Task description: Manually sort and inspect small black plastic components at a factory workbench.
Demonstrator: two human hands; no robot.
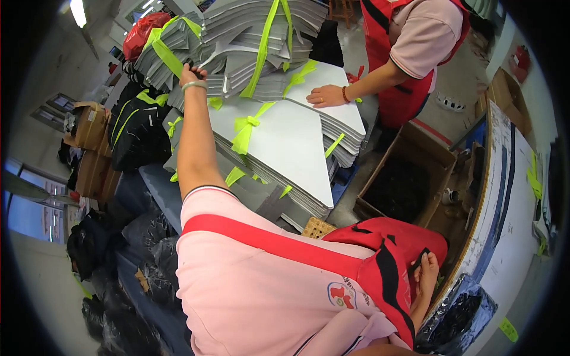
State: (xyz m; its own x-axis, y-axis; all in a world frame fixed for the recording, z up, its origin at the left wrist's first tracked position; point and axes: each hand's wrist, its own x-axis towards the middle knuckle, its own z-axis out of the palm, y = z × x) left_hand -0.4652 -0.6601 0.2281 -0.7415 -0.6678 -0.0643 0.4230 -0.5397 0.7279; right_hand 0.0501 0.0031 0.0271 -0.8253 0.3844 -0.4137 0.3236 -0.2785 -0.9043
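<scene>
My left arm reaches far forward, and my left hand is closed beside a yellow-green fabric strip tied around a bundle of grey sheets. Something small and dark shows at its fingers; its kind is unclear. Low at the right, by my red apron, my right hand is curled around a small black piece. Between my arm and a co-worker lie stacks of white-topped grey sheets, one with a knotted yellow-green strip. Taller tied bundles rise behind.
A co-worker in a red apron stands at the far right, with a hand flat on a white-topped stack. An open cardboard box holds dark material. At left are a black bag, cardboard boxes and black plastic bags. A white-topped table runs along the right.
</scene>
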